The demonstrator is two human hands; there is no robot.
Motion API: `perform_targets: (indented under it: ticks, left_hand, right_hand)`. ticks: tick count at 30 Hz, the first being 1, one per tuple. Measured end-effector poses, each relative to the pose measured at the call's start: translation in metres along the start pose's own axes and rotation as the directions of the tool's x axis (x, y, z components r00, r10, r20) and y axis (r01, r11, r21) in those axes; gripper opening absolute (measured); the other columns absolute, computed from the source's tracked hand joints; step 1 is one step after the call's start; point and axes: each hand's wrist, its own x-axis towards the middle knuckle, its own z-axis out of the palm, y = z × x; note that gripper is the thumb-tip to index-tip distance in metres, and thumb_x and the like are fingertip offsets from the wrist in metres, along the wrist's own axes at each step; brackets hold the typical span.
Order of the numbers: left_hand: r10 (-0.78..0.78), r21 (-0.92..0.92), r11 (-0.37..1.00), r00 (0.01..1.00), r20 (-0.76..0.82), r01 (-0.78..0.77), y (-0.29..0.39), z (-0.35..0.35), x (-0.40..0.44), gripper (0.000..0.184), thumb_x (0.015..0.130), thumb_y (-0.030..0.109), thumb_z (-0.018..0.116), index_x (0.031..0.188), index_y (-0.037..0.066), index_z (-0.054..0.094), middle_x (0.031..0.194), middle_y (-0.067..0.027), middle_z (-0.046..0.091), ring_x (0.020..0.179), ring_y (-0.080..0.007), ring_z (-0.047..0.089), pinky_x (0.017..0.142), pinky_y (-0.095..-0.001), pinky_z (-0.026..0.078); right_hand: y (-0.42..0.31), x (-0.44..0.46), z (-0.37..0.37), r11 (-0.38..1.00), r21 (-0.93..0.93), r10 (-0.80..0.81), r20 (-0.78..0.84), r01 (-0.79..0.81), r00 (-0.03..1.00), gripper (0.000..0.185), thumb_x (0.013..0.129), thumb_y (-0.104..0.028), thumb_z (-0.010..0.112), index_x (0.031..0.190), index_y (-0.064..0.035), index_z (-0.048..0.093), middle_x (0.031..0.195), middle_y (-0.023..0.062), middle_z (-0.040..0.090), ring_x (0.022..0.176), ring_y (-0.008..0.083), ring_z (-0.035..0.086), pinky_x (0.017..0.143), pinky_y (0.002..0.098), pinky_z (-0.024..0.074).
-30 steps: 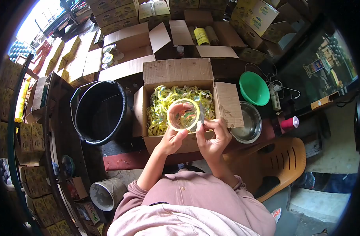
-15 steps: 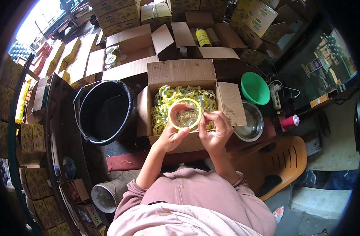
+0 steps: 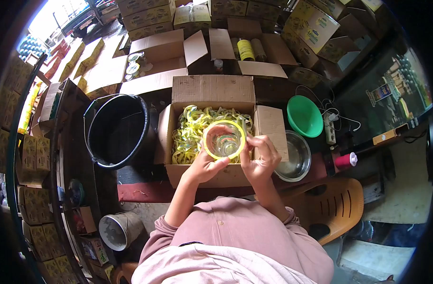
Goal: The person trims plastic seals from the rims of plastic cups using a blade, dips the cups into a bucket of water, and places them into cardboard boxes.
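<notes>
My left hand (image 3: 204,166) is closed around a clear cup with a yellow rim (image 3: 224,139), its mouth turned up toward me. My right hand (image 3: 261,156) is closed in a pinch right beside the rim on the cup's right side. What lies between those fingertips is too small to make out. Both hands are over the near part of an open cardboard box (image 3: 212,89). Inside the box, a heap of curled yellow-green printed strips (image 3: 193,125) shows behind and to the left of the cup.
A black bucket (image 3: 91,142) stands left of the box. To the right are a green bowl (image 3: 304,116), a metal bowl (image 3: 297,161), a power strip (image 3: 330,130) and a pink thread spool (image 3: 345,161). An orange chair (image 3: 337,208) is near my right side. Open cartons (image 3: 155,42) stand behind.
The view has shifted a little, so the box and bucket appear slightly farther left. The cup stays in my left hand, and my right fingers remain by its rim.
</notes>
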Motion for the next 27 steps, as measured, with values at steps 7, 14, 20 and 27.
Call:
perform_targets:
  ticks: [7,14,20,27]
  left_hand:
    - [-0.019,-0.291,0.957,1.0,-0.024,0.011,-0.005,0.01,0.004,0.068,0.078,0.028,0.058,0.13,0.003,0.022,0.123,-0.0103,0.036,0.117,-0.021,0.035,0.1,-0.0341,0.026]
    - [-0.003,-0.197,0.98,0.994,-0.111,-0.019,-0.01,0.003,-0.001,0.062,0.081,0.027,0.056,0.128,0.003,0.025,0.122,-0.0093,0.037,0.116,-0.0193,0.036,0.101,-0.0332,0.026]
    - [-0.013,-0.156,0.988,0.998,-0.062,0.003,-0.007,-0.01,0.0,0.068,0.077,0.028,0.061,0.128,0.003,0.025,0.121,-0.0093,0.037,0.116,-0.02,0.037,0.1,-0.0333,0.028]
    - [-0.146,-0.209,0.967,0.989,0.019,0.146,0.003,-0.017,0.006,0.072,0.073,0.032,0.064,0.128,0.004,0.026,0.12,-0.0102,0.038,0.114,-0.0201,0.039,0.098,-0.0338,0.031]
  right_hand:
    - [0.016,0.005,-0.005,0.98,0.157,0.122,0.027,-0.124,0.992,0.01,0.071,0.007,0.062,0.077,0.002,0.056,0.066,0.0046,0.053,0.059,0.0073,0.051,0.052,0.0195,0.0408]
    - [0.006,-0.001,0.002,0.982,0.153,0.106,0.043,-0.111,0.993,0.01,0.069,0.004,0.064,0.073,0.0005,0.056,0.066,0.0069,0.056,0.055,0.0121,0.054,0.052,0.0228,0.0427]
    - [0.002,0.007,0.014,0.997,0.074,-0.007,-0.004,0.007,1.0,0.011,0.067,0.005,0.063,0.074,-0.0007,0.057,0.066,0.0072,0.055,0.055,0.015,0.056,0.052,0.0244,0.0435]
    - [0.014,0.019,0.014,0.994,0.105,-0.037,0.054,0.031,0.998,0.016,0.068,0.004,0.064,0.082,-0.0026,0.061,0.067,0.0063,0.057,0.055,0.014,0.057,0.05,0.0242,0.0455]
